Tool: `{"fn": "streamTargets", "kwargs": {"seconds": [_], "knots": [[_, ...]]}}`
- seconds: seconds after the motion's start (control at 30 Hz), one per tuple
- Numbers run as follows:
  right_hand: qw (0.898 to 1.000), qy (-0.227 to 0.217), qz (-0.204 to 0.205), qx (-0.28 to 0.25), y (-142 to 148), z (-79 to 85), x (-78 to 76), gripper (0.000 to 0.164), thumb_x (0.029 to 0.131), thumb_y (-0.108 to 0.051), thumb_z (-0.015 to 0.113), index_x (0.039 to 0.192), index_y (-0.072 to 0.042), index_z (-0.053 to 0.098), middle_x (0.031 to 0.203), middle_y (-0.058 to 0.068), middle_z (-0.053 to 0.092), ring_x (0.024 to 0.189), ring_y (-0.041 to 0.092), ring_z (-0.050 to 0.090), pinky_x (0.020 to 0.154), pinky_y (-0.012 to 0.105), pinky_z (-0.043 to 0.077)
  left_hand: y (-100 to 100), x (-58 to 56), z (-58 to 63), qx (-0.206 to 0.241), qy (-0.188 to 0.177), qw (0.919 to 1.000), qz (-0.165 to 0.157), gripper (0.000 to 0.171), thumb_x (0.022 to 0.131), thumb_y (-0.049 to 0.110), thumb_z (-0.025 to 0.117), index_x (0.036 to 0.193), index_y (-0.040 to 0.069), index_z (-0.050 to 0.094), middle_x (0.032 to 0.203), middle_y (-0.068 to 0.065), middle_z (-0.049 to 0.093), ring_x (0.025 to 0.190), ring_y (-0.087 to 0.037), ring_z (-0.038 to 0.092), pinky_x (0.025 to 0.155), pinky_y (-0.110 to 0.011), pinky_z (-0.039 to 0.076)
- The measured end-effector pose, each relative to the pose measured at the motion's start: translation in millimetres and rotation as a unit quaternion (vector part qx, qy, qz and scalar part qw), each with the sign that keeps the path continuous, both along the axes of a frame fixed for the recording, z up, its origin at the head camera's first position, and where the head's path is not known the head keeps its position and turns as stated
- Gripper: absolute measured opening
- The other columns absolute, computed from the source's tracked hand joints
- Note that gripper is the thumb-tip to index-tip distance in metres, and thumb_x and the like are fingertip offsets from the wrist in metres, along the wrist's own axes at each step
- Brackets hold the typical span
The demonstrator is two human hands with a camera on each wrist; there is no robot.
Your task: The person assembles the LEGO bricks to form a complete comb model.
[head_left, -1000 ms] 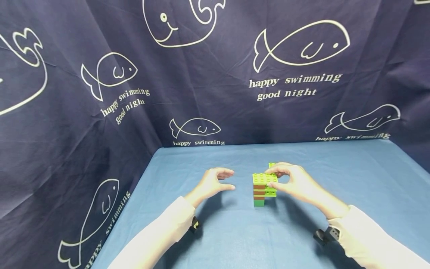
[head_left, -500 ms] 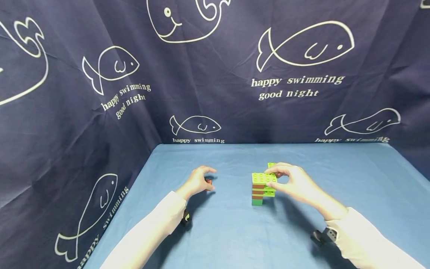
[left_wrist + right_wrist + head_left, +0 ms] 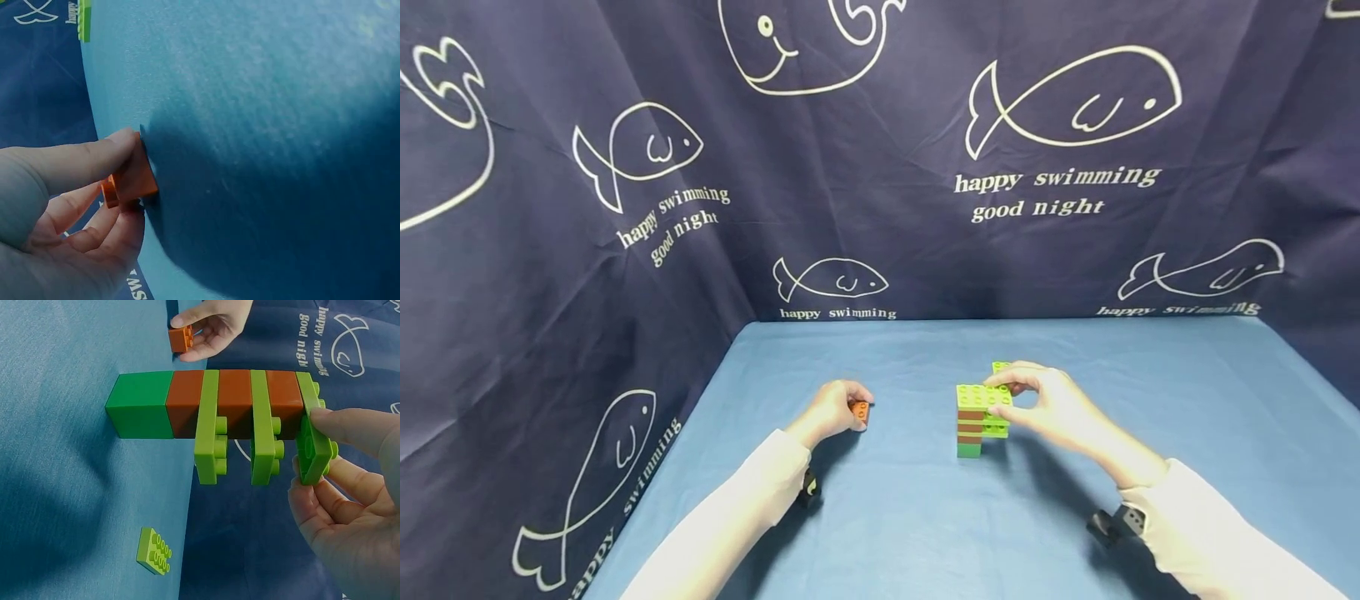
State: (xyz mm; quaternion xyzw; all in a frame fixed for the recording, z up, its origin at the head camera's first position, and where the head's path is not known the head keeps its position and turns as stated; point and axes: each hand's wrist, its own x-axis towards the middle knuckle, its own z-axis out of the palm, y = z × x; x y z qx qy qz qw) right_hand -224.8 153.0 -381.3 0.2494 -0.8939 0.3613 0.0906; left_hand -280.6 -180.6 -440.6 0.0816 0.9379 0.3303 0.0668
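My left hand (image 3: 835, 407) pinches a small orange toy brick (image 3: 134, 175) between thumb and fingers, down at the tablecloth on the left. To its right stands an upright tower of toy bricks. A green block (image 3: 140, 406) forms its base; above it, reddish-brown bricks (image 3: 235, 403) alternate with lime green plates that jut out to one side. My right hand (image 3: 1056, 407) grips the overhanging end of the top lime plate (image 3: 314, 440), thumb on one face and fingers on the other. The orange brick's studs face upward in the head view.
A loose lime plate (image 3: 153, 550) lies studs up on the blue tablecloth (image 3: 887, 517), behind the tower in the head view. A dark blue curtain (image 3: 880, 192) with fish drawings rises along the back and left edges of the table.
My left hand has moved left and down from beside the tower, and its fingers have closed on the orange brick. The right hand stays on the top plate; the tower stands as before.
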Motion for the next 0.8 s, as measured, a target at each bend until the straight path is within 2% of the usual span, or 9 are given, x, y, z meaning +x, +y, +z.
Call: {"fn": "streamTargets", "kwargs": {"seconds": [0.2,0.43,0.6,0.8], "knots": [[1.0,0.008,0.005,-0.002,1.1,-0.5,-0.8,0.03,0.077,-0.015,0.081,0.106,-0.014,0.073,0.107,0.002,0.069,0.087,0.011,0.059,0.079,0.029,0.052,-0.3,2.3,-0.8,-0.011,0.002,0.9999,0.013,0.039,0.061,-0.005,0.087,0.093,0.014,0.074,0.092,-0.001,0.072,0.083,-0.015,0.061,0.082,-0.035,0.053],[1.0,0.004,-0.001,0.002,1.4,0.1,0.8,0.031,0.076,-0.016,0.082,0.106,-0.013,0.073,0.108,0.002,0.069,0.087,0.011,0.06,0.079,0.03,0.053,-2.5,1.4,-4.9,0.008,0.001,0.9998,0.017,0.039,0.059,-0.01,0.085,0.09,0.011,0.073,0.088,-0.003,0.072,0.079,-0.014,0.063,0.078,-0.033,0.055],[1.0,0.009,0.0,-0.002,1.4,0.5,0.5,0.03,0.076,-0.015,0.082,0.105,-0.013,0.073,0.107,0.002,0.069,0.086,0.009,0.06,0.079,0.028,0.053,-5.0,0.0,-7.5,0.014,0.003,0.9996,0.023,0.04,0.059,-0.007,0.087,0.09,0.012,0.073,0.088,-0.003,0.073,0.081,-0.014,0.065,0.08,-0.034,0.055],[1.0,0.009,0.005,-0.011,1.7,2.2,2.1,0.03,0.076,-0.017,0.082,0.104,-0.013,0.073,0.106,0.003,0.069,0.085,0.009,0.06,0.079,0.028,0.053,-8.4,-1.7,-11.8,0.022,0.014,0.9994,0.024,0.038,0.059,-0.001,0.089,0.09,0.014,0.074,0.086,-0.001,0.072,0.079,-0.012,0.063,0.075,-0.03,0.054]]}}
